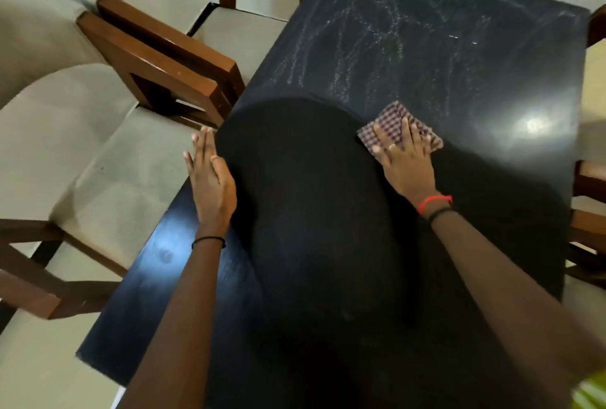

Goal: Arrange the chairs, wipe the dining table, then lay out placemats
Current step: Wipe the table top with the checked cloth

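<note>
A black dining table point(442, 57) fills the middle of the head view, with whitish wet streaks on its far half and a dark shadow over the near half. My right hand point(405, 159) presses flat, fingers spread, on a folded checked cloth point(392, 120) near the table's centre. My left hand point(210, 175) rests with straight fingers on the table's left edge and holds nothing. No placemats are in view.
Two cream-cushioned chairs with brown wooden arms stand along the left side, the nearer chair point(98, 159) and the farther chair point(236, 31), seats partly under the table. Parts of another wooden chair point(590, 198) show at the right edge. A bright lamp reflection glares on the right tabletop.
</note>
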